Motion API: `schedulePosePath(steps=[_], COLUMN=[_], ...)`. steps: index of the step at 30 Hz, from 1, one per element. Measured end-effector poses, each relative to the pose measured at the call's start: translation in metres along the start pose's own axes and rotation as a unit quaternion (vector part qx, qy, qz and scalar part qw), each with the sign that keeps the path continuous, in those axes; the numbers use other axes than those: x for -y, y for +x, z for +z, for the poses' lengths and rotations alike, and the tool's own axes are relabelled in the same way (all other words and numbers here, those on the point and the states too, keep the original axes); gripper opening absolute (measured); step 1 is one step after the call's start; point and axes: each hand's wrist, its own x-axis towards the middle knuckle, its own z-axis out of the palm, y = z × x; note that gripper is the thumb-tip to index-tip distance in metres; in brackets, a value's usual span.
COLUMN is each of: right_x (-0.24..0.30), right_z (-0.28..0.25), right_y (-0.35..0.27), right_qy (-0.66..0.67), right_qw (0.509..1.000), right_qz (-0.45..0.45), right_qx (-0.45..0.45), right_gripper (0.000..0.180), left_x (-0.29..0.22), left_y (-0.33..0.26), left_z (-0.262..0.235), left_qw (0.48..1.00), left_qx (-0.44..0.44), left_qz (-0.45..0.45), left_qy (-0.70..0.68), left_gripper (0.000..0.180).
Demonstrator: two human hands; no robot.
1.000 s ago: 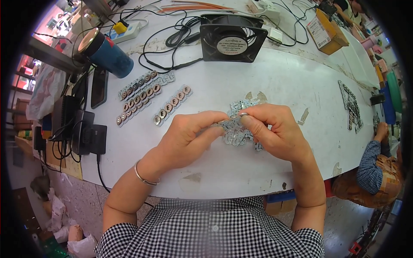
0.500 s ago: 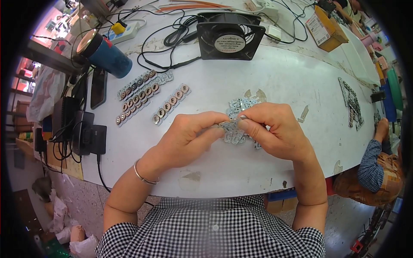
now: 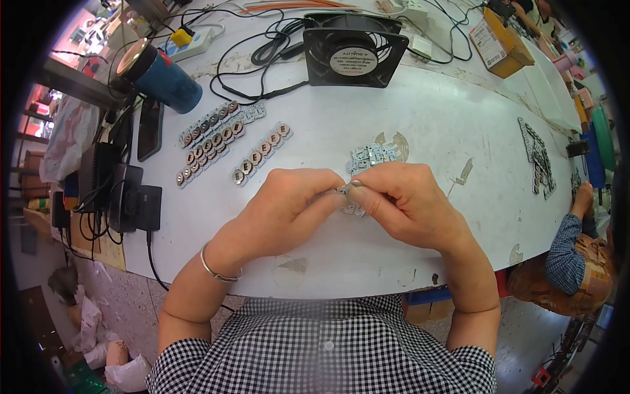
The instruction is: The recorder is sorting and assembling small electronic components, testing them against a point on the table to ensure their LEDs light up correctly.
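Note:
My left hand (image 3: 289,207) and my right hand (image 3: 403,200) meet over the white table (image 3: 433,118), fingertips pinching a small silvery metal part (image 3: 348,190) between them. Under and behind the fingers lies a heap of similar small metal pieces (image 3: 369,156). To the left lie three strips of round coin-like parts (image 3: 223,138) set in rows. A thin bracelet circles my left wrist.
A black square fan (image 3: 354,49) stands at the back with black cables around it. A blue cylinder flask (image 3: 157,72) lies far left beside a phone (image 3: 149,128). A cardboard box (image 3: 502,39) sits back right. More metal strips (image 3: 538,157) lie right, near another person's arm (image 3: 571,230).
Both hands have stayed together over the pile; the fingers shifted slightly on the small part. The view moved a little.

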Motion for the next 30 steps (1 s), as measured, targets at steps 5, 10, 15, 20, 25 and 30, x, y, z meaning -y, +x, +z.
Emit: schedulePosePath(steps=[5, 10, 15, 20, 25, 30], right_x=[0.001, 0.000, 0.002, 0.007, 0.000, 0.001], right_z=[0.001, 0.000, -0.008, -0.012, -0.003, 0.001], right_y=[0.000, 0.000, 0.002, 0.005, 0.004, 0.002], right_qy=[-0.009, 0.038, 0.118, 0.393, 0.201, 0.103], right_qw=[0.999, 0.998, 0.992, 0.895, 0.958, 0.980], right_qz=[0.002, 0.014, 0.042, 0.207, 0.190, 0.158], right_qx=[-0.043, -0.039, 0.019, 0.025, -0.076, -0.057], right_gripper=[0.009, 0.010, 0.016, 0.021, 0.021, 0.018], left_x=[0.001, -0.001, -0.013, -0.003, 0.006, 0.005], left_y=[0.001, 0.002, 0.000, -0.002, 0.003, 0.009], left_z=[0.003, 0.001, -0.011, -0.018, -0.004, 0.004], left_qw=[0.998, 0.999, 0.997, 0.995, 0.987, 0.959], left_qx=[-0.042, -0.033, 0.023, 0.030, -0.155, -0.169], left_qz=[0.004, 0.018, -0.006, 0.057, 0.043, 0.158], left_qy=[0.041, -0.012, -0.075, -0.082, 0.012, 0.165], left_gripper=[0.014, 0.015, 0.013, 0.016, 0.028, 0.035])
